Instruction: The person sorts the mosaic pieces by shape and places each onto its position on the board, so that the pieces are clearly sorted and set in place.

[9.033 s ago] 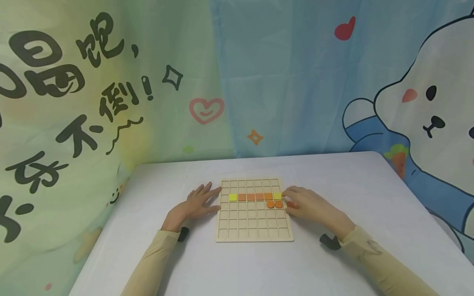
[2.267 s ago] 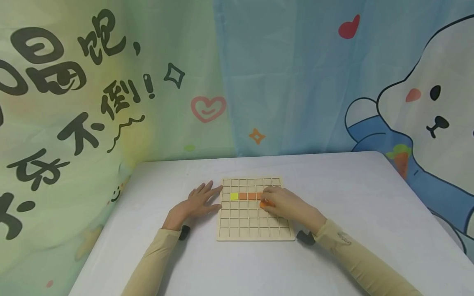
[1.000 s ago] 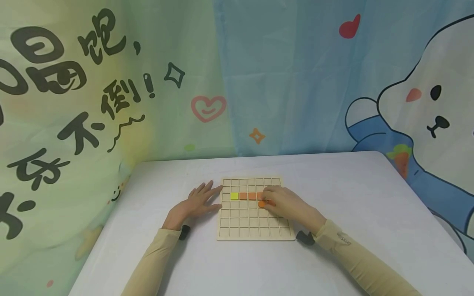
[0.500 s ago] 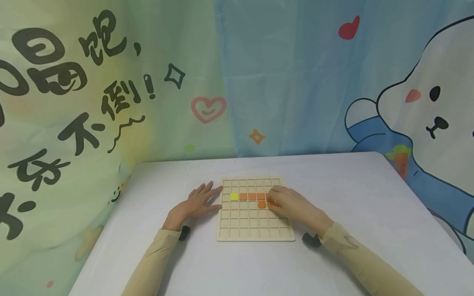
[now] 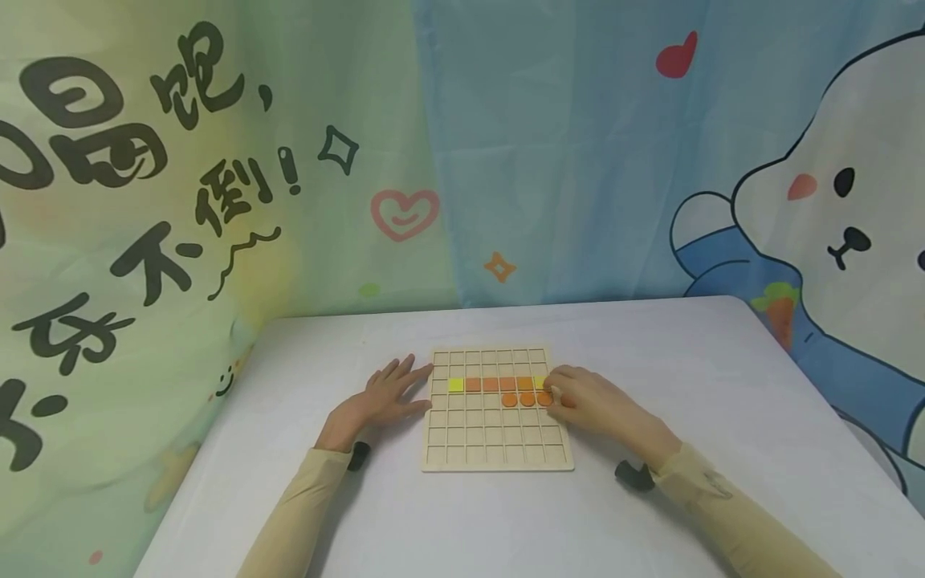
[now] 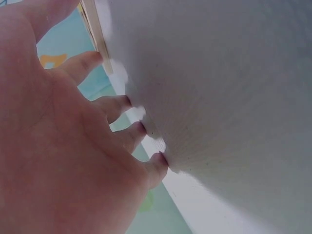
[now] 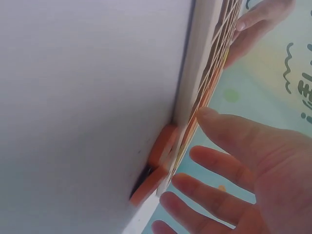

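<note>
A wooden grid board (image 5: 499, 457) lies on the table, with a row of square tiles running across it: yellow tile (image 5: 456, 385) at the left, orange ones (image 5: 491, 384) in the middle, yellow at the right. Below that row sit three round orange discs (image 5: 527, 399) side by side. My right hand (image 5: 603, 405) hovers at the board's right edge, thumb and fingers apart, nothing between them. Under it, two orange pieces (image 7: 164, 146) lean by the board's side in the right wrist view. My left hand (image 5: 386, 399) rests with spread fingers, thumb and index fingertip at the board's left edge.
White cloth covers the table (image 5: 347, 522). A printed curtain (image 5: 549, 160) with characters, hearts and a cartoon animal hangs behind its far edge. A dark strap piece (image 5: 634, 475) shows under the right wrist.
My right hand has moved right from over the board to its edge, uncovering two more discs and the row's right end. Nine seconds ago two discs showed; three show now. The left hand stays put.
</note>
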`<state>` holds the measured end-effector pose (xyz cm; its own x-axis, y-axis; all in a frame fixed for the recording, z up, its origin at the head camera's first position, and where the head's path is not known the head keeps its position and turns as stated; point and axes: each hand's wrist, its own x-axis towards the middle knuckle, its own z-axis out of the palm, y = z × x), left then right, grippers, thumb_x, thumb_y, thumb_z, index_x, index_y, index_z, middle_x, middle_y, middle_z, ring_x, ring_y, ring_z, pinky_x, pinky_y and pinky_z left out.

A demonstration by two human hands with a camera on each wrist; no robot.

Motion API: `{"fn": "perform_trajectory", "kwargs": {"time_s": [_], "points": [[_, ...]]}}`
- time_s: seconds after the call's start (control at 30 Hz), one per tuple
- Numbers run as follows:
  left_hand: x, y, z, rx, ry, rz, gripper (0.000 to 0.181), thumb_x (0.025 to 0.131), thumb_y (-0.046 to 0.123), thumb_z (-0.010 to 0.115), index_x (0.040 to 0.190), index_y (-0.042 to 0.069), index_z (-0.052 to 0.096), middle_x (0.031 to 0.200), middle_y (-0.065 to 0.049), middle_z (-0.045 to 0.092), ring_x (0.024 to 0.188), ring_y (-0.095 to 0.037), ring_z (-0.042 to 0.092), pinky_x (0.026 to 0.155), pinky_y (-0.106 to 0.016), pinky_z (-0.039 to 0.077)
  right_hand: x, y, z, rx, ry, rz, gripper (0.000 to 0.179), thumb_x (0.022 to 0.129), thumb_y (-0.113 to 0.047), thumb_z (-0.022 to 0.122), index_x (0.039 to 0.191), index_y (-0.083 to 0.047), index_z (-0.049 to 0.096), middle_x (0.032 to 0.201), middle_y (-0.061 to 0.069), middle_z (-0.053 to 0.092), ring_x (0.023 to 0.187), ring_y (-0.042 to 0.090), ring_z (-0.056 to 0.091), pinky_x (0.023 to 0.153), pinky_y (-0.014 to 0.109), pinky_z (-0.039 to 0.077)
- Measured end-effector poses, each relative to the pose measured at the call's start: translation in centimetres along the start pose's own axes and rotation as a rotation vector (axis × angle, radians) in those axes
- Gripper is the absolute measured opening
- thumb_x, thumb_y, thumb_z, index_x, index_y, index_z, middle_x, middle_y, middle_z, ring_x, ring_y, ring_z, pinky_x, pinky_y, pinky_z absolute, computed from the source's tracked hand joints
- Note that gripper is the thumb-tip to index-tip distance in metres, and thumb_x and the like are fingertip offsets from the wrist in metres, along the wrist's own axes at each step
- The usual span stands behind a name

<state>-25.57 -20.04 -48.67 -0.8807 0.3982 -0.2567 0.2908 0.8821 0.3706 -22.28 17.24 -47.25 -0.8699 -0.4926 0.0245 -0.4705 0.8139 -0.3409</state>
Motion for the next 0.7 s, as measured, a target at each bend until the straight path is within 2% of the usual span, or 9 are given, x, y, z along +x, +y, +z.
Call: {"fn": "perform_trajectory", "kwargs": {"time_s": [0.17, 0.33, 0.5, 0.7], "points": [[-0.1, 0.0, 0.1, -0.009, -0.005, -0.001, 0.071, 0.099, 0.054, 0.054, 0.160, 0.029, 0.028, 0.170, -0.013, 0.011, 0.156, -0.042, 0.005, 0.125, -0.062, 0.008, -0.6, 0.6, -0.1, -0.006, -0.020, 0.043, 0.036, 0.092, -0.030, 0.074, 0.120, -0.010, 0.068, 0.127, 0.010, 0.065, 0.115, 0.027, 0.062, 0.101, 0.050, 0.052], [-0.2, 0.0, 0.1, -0.012, -0.007, 0.002, 0.072, 0.099, 0.054, 0.055, 0.160, 0.028, 0.028, 0.170, -0.013, 0.011, 0.156, -0.042, 0.006, 0.125, -0.063, 0.008, -1.4, 1.6, -0.1, -0.040, -0.027, 0.073, 0.048, 0.091, -0.035, 0.075, 0.129, -0.008, 0.065, 0.137, 0.015, 0.061, 0.130, 0.036, 0.056, 0.107, 0.056, 0.047], [-0.2, 0.1, 0.0, -0.003, -0.001, 0.011, 0.071, 0.099, 0.053, 0.054, 0.160, 0.028, 0.028, 0.170, -0.015, 0.012, 0.156, -0.043, 0.006, 0.124, -0.063, 0.008, -2.0, 2.4, -0.4, -0.025, -0.046, 0.100, 0.054, 0.092, -0.041, 0.072, 0.133, -0.008, 0.062, 0.139, 0.016, 0.059, 0.133, 0.039, 0.052, 0.109, 0.060, 0.043], [-0.3, 0.2, -0.2, -0.010, -0.002, 0.009, 0.071, 0.100, 0.052, 0.055, 0.160, 0.028, 0.027, 0.170, -0.015, 0.011, 0.156, -0.043, 0.005, 0.125, -0.063, 0.007, -2.9, 3.0, -0.7, 0.002, -0.048, 0.097, 0.054, 0.092, -0.039, 0.072, 0.133, -0.006, 0.062, 0.138, 0.017, 0.060, 0.131, 0.039, 0.053, 0.109, 0.060, 0.043]]}}
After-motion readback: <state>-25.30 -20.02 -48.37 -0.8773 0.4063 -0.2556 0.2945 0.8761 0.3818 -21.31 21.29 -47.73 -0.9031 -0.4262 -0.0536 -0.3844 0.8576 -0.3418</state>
